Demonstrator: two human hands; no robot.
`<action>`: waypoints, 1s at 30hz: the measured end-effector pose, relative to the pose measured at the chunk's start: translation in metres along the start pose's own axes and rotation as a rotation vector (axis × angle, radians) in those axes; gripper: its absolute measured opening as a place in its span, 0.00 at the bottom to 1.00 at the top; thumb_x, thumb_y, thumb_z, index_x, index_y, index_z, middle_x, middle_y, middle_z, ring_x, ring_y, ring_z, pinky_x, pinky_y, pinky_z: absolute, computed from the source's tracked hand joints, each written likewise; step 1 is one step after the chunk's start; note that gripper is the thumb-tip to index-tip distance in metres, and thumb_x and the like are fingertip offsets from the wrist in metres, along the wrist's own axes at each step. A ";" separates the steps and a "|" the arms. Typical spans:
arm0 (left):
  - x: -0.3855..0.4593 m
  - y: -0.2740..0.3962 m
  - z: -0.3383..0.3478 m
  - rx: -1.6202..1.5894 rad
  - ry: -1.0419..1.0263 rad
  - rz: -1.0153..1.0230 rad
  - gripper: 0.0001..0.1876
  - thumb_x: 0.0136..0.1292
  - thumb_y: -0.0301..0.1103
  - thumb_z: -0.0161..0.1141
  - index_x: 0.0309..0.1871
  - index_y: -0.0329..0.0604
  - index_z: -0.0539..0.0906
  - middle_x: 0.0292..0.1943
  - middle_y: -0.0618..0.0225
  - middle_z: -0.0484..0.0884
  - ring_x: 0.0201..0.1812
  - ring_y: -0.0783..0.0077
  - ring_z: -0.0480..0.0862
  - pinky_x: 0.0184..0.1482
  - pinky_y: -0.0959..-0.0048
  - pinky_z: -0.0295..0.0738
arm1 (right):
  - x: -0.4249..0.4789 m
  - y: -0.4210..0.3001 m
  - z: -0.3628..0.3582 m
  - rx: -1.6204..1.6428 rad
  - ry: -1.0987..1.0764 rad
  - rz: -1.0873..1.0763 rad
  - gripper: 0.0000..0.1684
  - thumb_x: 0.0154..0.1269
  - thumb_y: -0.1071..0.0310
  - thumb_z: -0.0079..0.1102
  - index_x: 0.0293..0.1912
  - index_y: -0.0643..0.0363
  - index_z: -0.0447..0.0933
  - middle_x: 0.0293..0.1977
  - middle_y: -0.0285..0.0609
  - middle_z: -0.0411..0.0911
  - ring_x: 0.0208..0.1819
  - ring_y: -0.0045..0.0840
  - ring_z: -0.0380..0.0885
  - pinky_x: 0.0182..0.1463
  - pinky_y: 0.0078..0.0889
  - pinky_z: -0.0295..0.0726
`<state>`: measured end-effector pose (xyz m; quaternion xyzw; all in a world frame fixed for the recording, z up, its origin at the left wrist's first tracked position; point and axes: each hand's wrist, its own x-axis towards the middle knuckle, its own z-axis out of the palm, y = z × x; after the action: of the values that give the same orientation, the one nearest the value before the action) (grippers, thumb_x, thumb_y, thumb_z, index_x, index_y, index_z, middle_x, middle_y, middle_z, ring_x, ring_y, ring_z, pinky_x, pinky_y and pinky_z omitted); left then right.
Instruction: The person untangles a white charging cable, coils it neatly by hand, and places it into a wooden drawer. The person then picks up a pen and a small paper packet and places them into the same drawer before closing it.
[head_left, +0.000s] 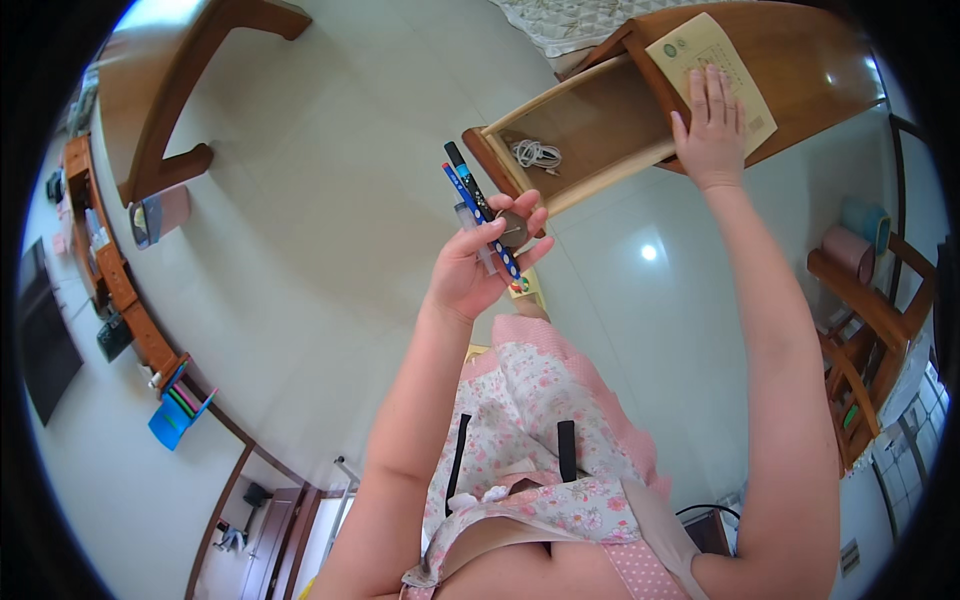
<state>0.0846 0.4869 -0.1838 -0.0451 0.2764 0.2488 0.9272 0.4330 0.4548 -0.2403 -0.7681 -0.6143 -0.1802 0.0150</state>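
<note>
My left hand (480, 259) holds a small bundle in front of my body: a black pen (469, 176) with a light blue band, a blue pencil (507, 259) with white dots, and a clear plastic syringe (466, 217). A round, dark brownish object (513, 229) is also in its fingers; I cannot tell what it is. My right hand (715, 139) lies with spread fingers on a yellowish booklet (757, 124), which bears print. Beneath the booklet is the top of a wooden cabinet (810, 67). Its drawer (600, 112) is pulled out, with a coiled white cable (537, 155) inside.
A wooden table (157, 82) stands at upper left, near a pink bin (161, 214). Wooden shelving (120, 277) runs along the left wall. On the right are a wooden chair (862, 300) and a pink cylindrical container (849, 253). Patterned cloth (570, 22) hangs behind the cabinet.
</note>
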 end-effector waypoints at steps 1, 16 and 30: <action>0.007 -0.002 0.003 0.004 0.044 -0.009 0.10 0.64 0.24 0.51 0.48 0.45 0.75 0.58 0.62 0.73 0.61 0.61 0.72 0.62 0.53 0.69 | 0.000 0.000 -0.001 0.009 -0.020 0.009 0.40 0.61 0.53 0.57 0.69 0.47 0.54 0.69 0.39 0.53 0.70 0.31 0.54 0.67 0.48 0.58; 0.129 -0.031 -0.051 1.124 0.627 -0.016 0.09 0.65 0.37 0.56 0.38 0.41 0.75 0.29 0.65 0.79 0.32 0.68 0.80 0.39 0.70 0.77 | 0.005 -0.023 -0.030 0.058 -0.124 0.034 0.42 0.59 0.56 0.61 0.69 0.48 0.53 0.69 0.42 0.52 0.70 0.35 0.52 0.68 0.52 0.56; 0.164 -0.024 -0.070 1.850 0.392 -0.198 0.13 0.65 0.41 0.54 0.44 0.42 0.77 0.33 0.58 0.83 0.38 0.62 0.83 0.43 0.68 0.76 | 0.001 -0.023 -0.031 0.052 -0.118 0.100 0.44 0.55 0.55 0.64 0.67 0.52 0.56 0.68 0.42 0.56 0.70 0.33 0.55 0.68 0.53 0.55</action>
<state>0.1804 0.5215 -0.3318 0.6427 0.5095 -0.1602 0.5492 0.4028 0.4537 -0.2153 -0.8065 -0.5794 -0.1175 0.0078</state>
